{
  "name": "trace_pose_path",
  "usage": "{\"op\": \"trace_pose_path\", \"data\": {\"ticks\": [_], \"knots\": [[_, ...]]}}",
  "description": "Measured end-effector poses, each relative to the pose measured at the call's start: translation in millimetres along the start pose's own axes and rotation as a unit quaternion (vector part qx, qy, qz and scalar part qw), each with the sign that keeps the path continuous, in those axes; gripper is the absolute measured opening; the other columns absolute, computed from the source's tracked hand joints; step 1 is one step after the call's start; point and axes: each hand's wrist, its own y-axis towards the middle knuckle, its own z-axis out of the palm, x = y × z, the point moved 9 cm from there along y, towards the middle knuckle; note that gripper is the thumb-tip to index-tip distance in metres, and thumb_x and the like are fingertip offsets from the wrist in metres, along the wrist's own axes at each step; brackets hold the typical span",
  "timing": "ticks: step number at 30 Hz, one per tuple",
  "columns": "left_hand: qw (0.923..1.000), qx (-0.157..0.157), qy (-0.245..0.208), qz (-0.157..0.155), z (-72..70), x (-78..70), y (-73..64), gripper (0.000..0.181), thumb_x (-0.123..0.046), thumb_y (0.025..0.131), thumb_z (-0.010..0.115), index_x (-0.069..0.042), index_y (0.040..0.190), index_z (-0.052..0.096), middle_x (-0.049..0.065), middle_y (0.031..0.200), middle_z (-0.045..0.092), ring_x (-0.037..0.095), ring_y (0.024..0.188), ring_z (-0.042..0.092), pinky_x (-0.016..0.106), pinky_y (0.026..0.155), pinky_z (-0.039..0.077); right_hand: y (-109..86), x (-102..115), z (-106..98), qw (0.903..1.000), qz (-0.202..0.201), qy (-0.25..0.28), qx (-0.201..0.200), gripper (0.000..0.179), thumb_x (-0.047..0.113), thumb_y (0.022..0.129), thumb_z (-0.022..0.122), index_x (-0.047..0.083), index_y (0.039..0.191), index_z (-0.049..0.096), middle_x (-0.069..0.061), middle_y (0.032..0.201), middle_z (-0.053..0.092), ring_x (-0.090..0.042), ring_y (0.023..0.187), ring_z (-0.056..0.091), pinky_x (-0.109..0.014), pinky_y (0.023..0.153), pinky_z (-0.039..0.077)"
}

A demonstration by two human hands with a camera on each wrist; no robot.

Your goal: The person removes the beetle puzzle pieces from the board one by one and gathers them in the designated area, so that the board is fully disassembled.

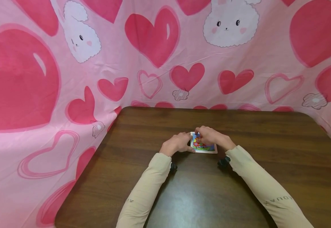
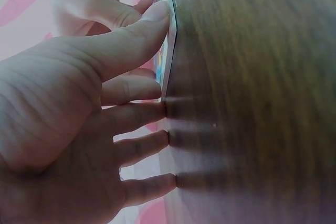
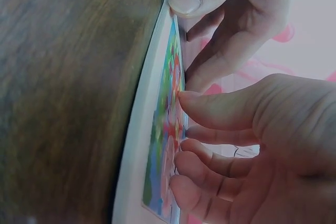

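A small flat picture board [image 1: 211, 148] with a white border and a bright red, blue and green picture lies on the table. My left hand [image 1: 178, 143] rests at its left end. In the left wrist view, the thumb [image 2: 152, 22] presses the board's edge by the corner, the forefinger touches its end, and the other fingertips stand spread on the table. My right hand [image 1: 209, 135] is over the picture, its fingers bent. In the right wrist view, its thumb [image 3: 220, 106] touches the picture and its fingertips are close to the surface, apart from the thumb. Whether a loose piece is under them is hidden.
The brown wooden table [image 1: 142, 126] extends around the board on every side. A pink cloth [image 1: 154, 79] with hearts and rabbit faces hangs behind and to the left of it. Each wrist wears a dark device, one of them the right wrist device [image 1: 224, 162].
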Motion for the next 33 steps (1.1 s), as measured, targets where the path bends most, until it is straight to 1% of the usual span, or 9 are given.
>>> {"op": "trace_pose_path", "data": {"ticks": [4, 11, 21, 30, 33], "knots": [[1.0, 0.001, -0.006, -0.001, 0.5, 0.5, -0.9, 0.073, -0.053, 0.087, 0.067, -0.018, 0.147, 0.045, 0.002, 0.159, 0.035, 0.025, 0.146, 0.033, 0.048, 0.117, 0.031, 0.4, 0.7, 0.3, 1.0, -0.002, -0.002, -0.004, 0.034, 0.017, 0.093, 0.066, 0.001, 0.122, 0.056, -0.013, 0.107, 0.058, -0.025, 0.095, 0.053, -0.046, 0.09, 0.049], [0.9999, 0.0, 0.008, 0.011, 1.3, -1.5, -1.8, 0.072, -0.053, 0.088, 0.066, -0.017, 0.147, 0.046, 0.001, 0.158, 0.037, 0.026, 0.145, 0.035, 0.049, 0.116, 0.033, 1.5, -1.0, 2.5, 1.0, 0.003, -0.003, -0.005, 0.034, 0.021, 0.094, 0.066, 0.004, 0.121, 0.055, -0.013, 0.107, 0.054, -0.023, 0.093, 0.05, -0.041, 0.085, 0.048], [1.0, 0.001, -0.001, 0.004, 0.1, 1.6, -4.4, 0.072, -0.054, 0.088, 0.066, -0.018, 0.147, 0.045, 0.002, 0.159, 0.035, 0.025, 0.146, 0.033, 0.048, 0.117, 0.031, -0.2, 1.8, -0.4, 0.9999, -0.004, 0.0, -0.015, 0.032, 0.021, 0.093, 0.066, 0.006, 0.119, 0.053, -0.013, 0.106, 0.054, -0.023, 0.091, 0.05, -0.04, 0.082, 0.048], [0.9998, -0.004, 0.012, 0.012, -0.8, 0.1, -4.4, 0.071, -0.054, 0.087, 0.066, -0.017, 0.145, 0.048, 0.001, 0.156, 0.039, 0.026, 0.145, 0.036, 0.048, 0.116, 0.034, -1.9, 2.8, -1.8, 0.9994, -0.004, 0.02, -0.027, 0.033, 0.021, 0.093, 0.068, 0.006, 0.114, 0.048, -0.012, 0.103, 0.051, -0.023, 0.087, 0.048, -0.036, 0.077, 0.044], [0.9998, -0.003, 0.014, 0.014, 0.6, -0.1, -4.9, 0.071, -0.054, 0.088, 0.066, -0.018, 0.146, 0.047, 0.001, 0.156, 0.039, 0.026, 0.145, 0.036, 0.048, 0.115, 0.034, -1.1, 3.9, -1.4, 0.9992, -0.008, 0.02, -0.032, 0.033, 0.019, 0.092, 0.069, 0.006, 0.112, 0.047, -0.012, 0.102, 0.051, -0.023, 0.086, 0.048, -0.035, 0.076, 0.044]]}}
